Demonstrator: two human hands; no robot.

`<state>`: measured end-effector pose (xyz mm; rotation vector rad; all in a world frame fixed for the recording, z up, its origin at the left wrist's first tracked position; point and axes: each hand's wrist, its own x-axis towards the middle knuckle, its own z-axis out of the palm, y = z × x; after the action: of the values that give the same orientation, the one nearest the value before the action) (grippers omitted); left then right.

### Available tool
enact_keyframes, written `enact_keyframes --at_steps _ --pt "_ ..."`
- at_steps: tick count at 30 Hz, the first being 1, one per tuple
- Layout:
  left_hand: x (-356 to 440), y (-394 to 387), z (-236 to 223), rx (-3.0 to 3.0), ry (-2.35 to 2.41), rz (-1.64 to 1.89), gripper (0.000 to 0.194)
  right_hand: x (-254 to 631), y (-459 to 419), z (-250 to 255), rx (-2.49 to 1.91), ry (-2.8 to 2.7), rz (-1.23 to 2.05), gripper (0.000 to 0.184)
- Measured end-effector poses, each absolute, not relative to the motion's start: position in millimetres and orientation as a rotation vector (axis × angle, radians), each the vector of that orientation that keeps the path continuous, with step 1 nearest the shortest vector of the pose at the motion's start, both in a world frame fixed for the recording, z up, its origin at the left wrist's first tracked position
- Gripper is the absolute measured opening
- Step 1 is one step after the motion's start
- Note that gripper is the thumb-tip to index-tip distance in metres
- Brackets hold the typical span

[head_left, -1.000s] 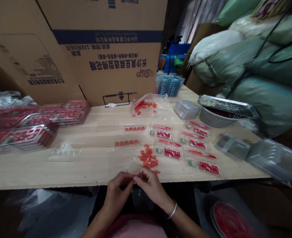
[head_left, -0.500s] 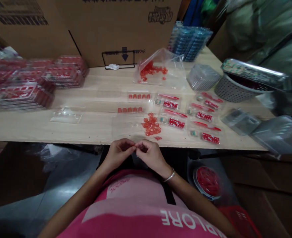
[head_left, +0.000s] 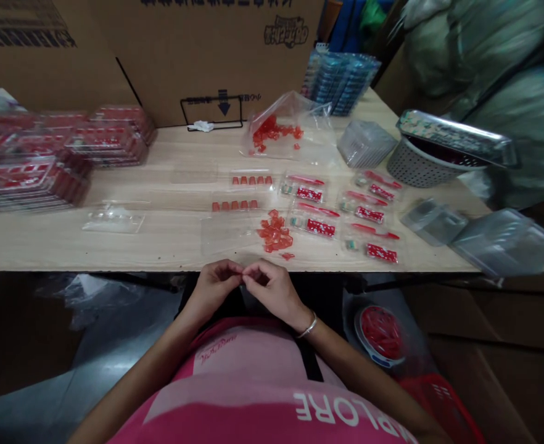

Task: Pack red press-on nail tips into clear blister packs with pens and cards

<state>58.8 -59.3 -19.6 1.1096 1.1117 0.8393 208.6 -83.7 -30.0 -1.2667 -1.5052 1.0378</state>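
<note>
My left hand and my right hand meet fingertip to fingertip just off the table's front edge. Both pinch at one spot; whatever is between the fingers is too small and hidden to make out. Beyond them on the table lies a loose pile of translucent red plastic pieces, with one separate piece near the edge. To its left, a clear tray holds a row of red pieces, and another row sits behind it. Several clear packs with a red stick and a red dotted packet lie to the right.
Stacked red packs fill the left of the table, before a large carton. An open bag of red pieces, clear trays and a grey basket stand behind. Below right is a tub of red items.
The view has tilted down, bringing more of my shirt into sight, then shifted slightly. My two hands stay joined at the fingertips. The things on the table look unmoved.
</note>
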Motion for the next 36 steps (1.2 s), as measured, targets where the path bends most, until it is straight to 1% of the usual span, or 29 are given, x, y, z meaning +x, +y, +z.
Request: enact_keyframes --at_steps 3,5,8,10,13,15,17,19,22,26,30,34,36 --pt "60.6 -61.1 -21.9 0.971 1.100 0.940 0.015 209.7 -83.7 -33.7 -1.212 -1.360 1.167 0.012" --pt "62.6 -62.8 -24.4 0.937 1.079 0.972 0.017 209.6 -85.3 -35.1 -1.180 -1.336 1.221 0.011" --pt "63.7 -61.9 -26.6 1.020 1.063 0.986 0.021 211.0 -87.8 -35.4 -1.157 -1.325 1.231 0.007" --pt "61.1 -56.0 -26.2 1.184 1.061 0.957 0.021 216.0 -83.8 -34.0 -1.144 -1.367 1.223 0.006" --pt "52.6 -38.5 -26.1 1.655 1.152 0.959 0.022 229.9 -58.2 -29.1 -1.157 -1.545 1.096 0.006" --pt "46.9 -25.4 -29.5 2.018 1.264 0.942 0.024 239.4 -28.7 -24.3 -1.179 -1.763 0.882 0.004" --pt "43.5 -15.7 -36.1 2.281 1.353 0.827 0.024 244.8 3.5 -19.6 -1.187 -2.028 0.670 0.009" --pt "42.6 -11.3 -43.6 2.422 1.405 0.710 0.020 245.3 29.7 -16.5 -1.169 -2.222 0.581 0.014" --pt "43.1 -11.8 -51.4 2.517 1.398 0.673 0.016 241.3 47.9 -16.2 -1.138 -2.324 0.598 0.015" --pt "43.9 -13.4 -52.2 2.512 1.394 0.689 0.010 239.1 43.5 -21.9 -1.121 -2.371 0.611 0.011" --pt "44.3 -11.1 -51.5 2.524 1.402 0.675 0.011 233.9 39.3 -26.0 -1.147 -2.396 0.586 0.014" --pt "40.8 -9.3 -54.1 2.545 1.380 0.683 0.013 240.4 38.2 -16.8 -1.186 -2.381 0.573 0.009" --pt "39.2 -10.6 -54.2 2.555 1.365 0.740 0.014 257.2 26.9 -8.4 -1.203 -2.249 0.558 0.008"
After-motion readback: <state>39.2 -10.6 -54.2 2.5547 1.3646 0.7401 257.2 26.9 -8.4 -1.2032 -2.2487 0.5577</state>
